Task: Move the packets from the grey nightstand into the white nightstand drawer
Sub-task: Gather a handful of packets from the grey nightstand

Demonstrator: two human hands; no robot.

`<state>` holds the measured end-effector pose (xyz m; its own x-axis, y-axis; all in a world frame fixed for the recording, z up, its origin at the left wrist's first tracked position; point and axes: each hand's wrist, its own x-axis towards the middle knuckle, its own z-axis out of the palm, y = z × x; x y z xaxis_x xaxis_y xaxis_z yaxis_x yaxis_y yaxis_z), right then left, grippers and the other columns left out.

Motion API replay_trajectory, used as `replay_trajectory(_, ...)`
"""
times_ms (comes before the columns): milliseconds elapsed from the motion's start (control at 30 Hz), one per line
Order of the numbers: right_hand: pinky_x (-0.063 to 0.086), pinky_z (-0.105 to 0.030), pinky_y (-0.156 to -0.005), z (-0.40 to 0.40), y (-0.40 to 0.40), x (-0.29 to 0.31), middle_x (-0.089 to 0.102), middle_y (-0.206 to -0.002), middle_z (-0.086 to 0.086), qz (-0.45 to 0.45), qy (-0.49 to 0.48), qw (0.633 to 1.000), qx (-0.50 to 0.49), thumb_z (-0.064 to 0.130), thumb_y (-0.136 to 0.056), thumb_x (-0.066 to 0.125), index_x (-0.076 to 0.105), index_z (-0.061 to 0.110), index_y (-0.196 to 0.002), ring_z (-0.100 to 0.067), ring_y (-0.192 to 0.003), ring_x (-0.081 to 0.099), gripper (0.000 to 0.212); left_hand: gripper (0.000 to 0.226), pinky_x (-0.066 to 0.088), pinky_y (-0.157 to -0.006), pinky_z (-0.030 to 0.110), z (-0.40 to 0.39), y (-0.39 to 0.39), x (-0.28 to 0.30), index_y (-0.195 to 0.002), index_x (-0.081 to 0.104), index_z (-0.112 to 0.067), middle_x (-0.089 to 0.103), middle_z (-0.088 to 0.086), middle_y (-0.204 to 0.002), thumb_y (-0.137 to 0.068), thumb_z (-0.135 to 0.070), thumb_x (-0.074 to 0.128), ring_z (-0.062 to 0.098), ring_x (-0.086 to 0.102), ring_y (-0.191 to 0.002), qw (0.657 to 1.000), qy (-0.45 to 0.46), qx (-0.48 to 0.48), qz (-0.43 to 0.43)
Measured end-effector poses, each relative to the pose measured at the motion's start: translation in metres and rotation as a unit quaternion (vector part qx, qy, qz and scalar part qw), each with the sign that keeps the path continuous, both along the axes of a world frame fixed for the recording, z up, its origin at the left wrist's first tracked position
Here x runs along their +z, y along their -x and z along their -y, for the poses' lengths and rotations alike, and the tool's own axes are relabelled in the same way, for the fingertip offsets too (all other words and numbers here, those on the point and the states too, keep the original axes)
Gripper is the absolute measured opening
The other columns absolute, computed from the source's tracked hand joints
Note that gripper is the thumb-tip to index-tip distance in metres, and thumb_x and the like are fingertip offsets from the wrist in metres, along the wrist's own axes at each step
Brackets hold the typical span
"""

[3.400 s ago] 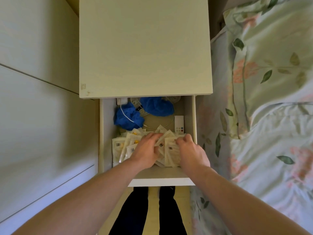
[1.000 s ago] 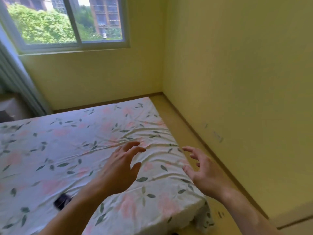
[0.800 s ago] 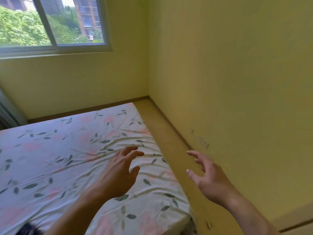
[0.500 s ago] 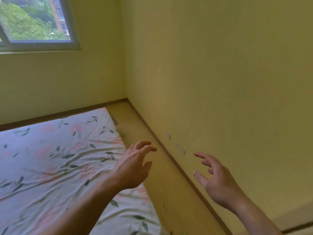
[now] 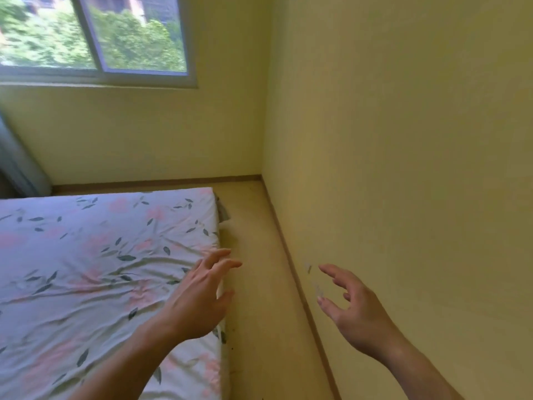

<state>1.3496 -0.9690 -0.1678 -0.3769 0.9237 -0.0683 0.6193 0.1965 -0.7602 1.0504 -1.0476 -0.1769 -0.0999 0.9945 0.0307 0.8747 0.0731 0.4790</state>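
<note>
Reaching out in front of the person, both hands are hanging in the air and holding nothing. The left hand point(image 5: 199, 295) is floating over the right edge of the bed point(image 5: 86, 269), with its back facing up. Its grip is wide: the fingers point(image 5: 222, 259) are spreading apart and bending only a little, and the thumb is sticking out to the side. It is not touching the sheet, as far as the view is showing (the hand is a bit blurry).

The right hand point(image 5: 354, 310) is floating near the yellow wall point(image 5: 403, 168), above the strip of floor point(image 5: 256, 284) that is running between the bed and the wall. Its grip is wide too, with the fingers pointing forward and loosely bending, and the thumb sitting lower down. Nothing is lying between the fingers and thumb.

The bed is wearing a white sheet with pink flowers and dark green leaves, and the sheet is looking wrinkly. A window point(image 5: 95, 39) is sitting high on the far wall, and green trees are showing through the glass.

The packets are not showing anywhere in this view, and neither nightstand is showing, so I cannot tell where the packets are lying.
</note>
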Motion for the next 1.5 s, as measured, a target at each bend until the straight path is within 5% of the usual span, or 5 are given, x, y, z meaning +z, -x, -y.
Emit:
replay_trajectory(400, 0.033, -0.034, -0.122, -0.21, 0.149, 0.009, 0.039, -0.152, 0.03, -0.034, -0.019, 0.974, 0.224, 0.034, -0.094, 0.07, 0.046, 0.046, -0.146, 0.004, -0.142, 0.036, 0.058, 0.053, 0.034, -0.121, 0.04, -0.082, 0.102, 0.007, -0.144, 0.043, -0.046, 0.02, -0.022, -0.163, -0.097, -0.035, 0.064, 0.013, 0.029, -0.149, 0.974, -0.016, 0.227, 0.0)
replay_trajectory(1100, 0.033, -0.034, -0.122, -0.65, 0.337, 0.021, 0.035, -0.155, 0.027, -0.051, -0.041, 0.973, 0.221, 0.035, -0.095, 0.069, 0.042, 0.047, -0.149, 0.002, -0.144, 0.034, 0.061, 0.052, 0.032, -0.12, 0.034, -0.562, 0.267, 0.03, -0.145, 0.042, -0.046, 0.017, -0.023, -0.163, -0.098, -0.039, 0.062, 0.01, 0.027, -0.149, 0.986, -0.051, 0.159, -0.011)
replay_trajectory(1500, 0.035, -0.041, -0.122, -0.89, 0.518, 0.029, 0.035, -0.154, 0.033, -0.049, -0.009, 0.932, 0.36, 0.039, -0.094, 0.069, 0.041, 0.05, -0.147, 0.003, -0.144, 0.033, 0.061, 0.052, 0.035, -0.119, 0.038, -0.722, 0.394, 0.035, -0.143, 0.042, -0.048, 0.02, -0.027, -0.161, -0.097, -0.041, 0.063, 0.008, 0.033, -0.145, 0.943, -0.042, 0.331, 0.002)
